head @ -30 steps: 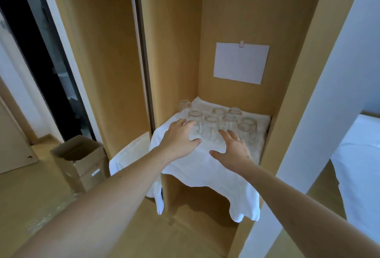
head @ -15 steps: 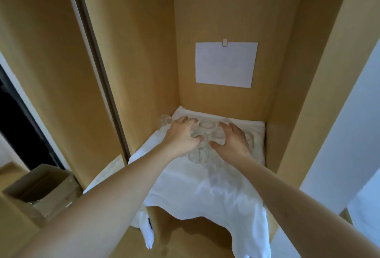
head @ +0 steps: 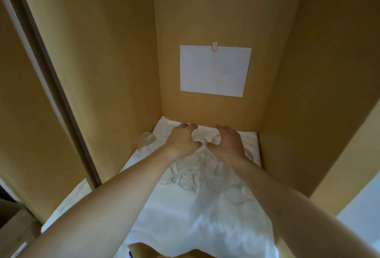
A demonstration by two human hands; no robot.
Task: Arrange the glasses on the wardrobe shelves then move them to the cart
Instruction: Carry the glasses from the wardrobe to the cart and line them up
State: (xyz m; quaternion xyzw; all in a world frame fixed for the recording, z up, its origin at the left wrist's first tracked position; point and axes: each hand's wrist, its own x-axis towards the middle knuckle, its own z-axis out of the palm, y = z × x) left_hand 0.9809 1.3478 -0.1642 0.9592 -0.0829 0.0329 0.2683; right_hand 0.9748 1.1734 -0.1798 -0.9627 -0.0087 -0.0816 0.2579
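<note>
Fingers (head: 190, 127) of both hands curled over clustered glasses (head: 185, 175)

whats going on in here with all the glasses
A person is reaching into a wardrobe shelf covered by a white cloth. The left hand and right hand are curled over a cluster of clear glasses; whether either actually grips one is unclear. One glass stands apart by the left wall.

Inside a tan wooden wardrobe, lit softly from the front

A white sheet of paper (head: 214, 71) hangs clipped on the back panel (head: 205, 10) at 12 o'clock; a dark sliding-door rail (head: 53, 85) runs at 9 o'clock, a cardboard box (head: 14, 231) at 8 o'clock, pale wall (head: 364, 212) at 4 o'clock.
</note>
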